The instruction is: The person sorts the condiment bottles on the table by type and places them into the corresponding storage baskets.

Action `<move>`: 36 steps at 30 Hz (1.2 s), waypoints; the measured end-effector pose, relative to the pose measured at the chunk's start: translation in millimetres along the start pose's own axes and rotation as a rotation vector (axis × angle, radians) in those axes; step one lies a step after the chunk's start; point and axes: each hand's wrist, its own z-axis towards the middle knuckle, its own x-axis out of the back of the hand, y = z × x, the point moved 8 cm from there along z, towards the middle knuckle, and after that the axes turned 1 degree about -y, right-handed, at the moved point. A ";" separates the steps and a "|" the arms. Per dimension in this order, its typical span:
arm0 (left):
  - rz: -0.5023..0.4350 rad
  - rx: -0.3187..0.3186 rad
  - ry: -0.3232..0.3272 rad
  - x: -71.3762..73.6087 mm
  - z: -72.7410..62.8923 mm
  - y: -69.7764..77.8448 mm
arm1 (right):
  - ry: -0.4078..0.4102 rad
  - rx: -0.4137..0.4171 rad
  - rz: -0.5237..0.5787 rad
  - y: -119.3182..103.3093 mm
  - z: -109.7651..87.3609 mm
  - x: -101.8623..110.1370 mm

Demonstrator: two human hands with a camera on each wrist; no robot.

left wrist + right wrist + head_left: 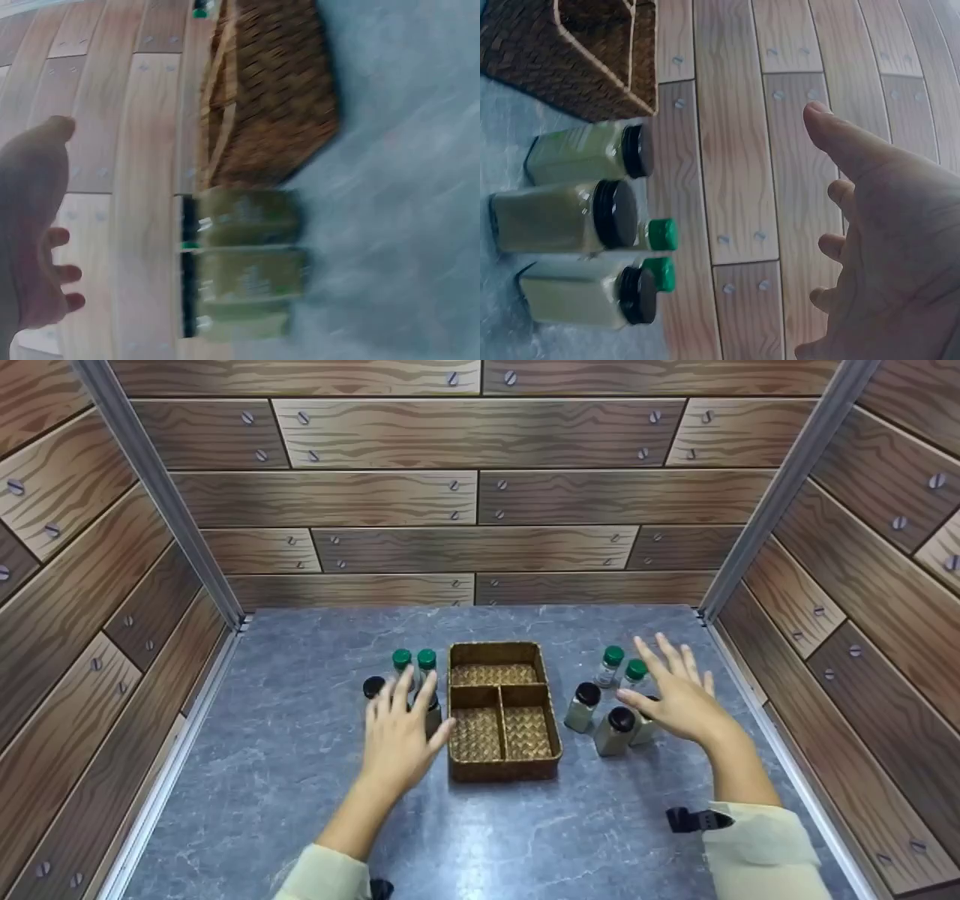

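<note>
My left hand (399, 739) hovers over the spice jars left of the basket, fingers spread and holding nothing. Green-capped jars (402, 660) stand at the back of that group, and a black-capped jar (373, 687) shows beside my fingers; others are partly hidden by the hand. On the other side my right hand (679, 701) is held above the right-hand jars, fingers apart, nothing in it. There, black-capped jars (582, 707) stand in front of green-capped jars (611, 664). Between the hands sits a woven basket (504, 770) with three compartments, its woven floors showing.
The grey marbled table (300, 817) carries everything. Wood-plank-patterned walls (480, 499) enclose it at the back and both sides, with metal posts (787, 487) at the corners. A black strap (697, 820) is at the right sleeve.
</note>
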 end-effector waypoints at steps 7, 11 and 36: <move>-0.167 -0.019 0.077 -34.5 -26.1 0.9 | -0.020 0.002 0.090 29.1 -0.7 -12.3; -0.304 -0.030 0.137 -52.8 -33.1 0.0 | -0.019 0.005 0.143 50.2 -0.4 -20.1; -1.009 0.170 0.128 -146.6 -46.5 -15.4 | 0.171 -0.079 0.358 110.7 19.7 -66.2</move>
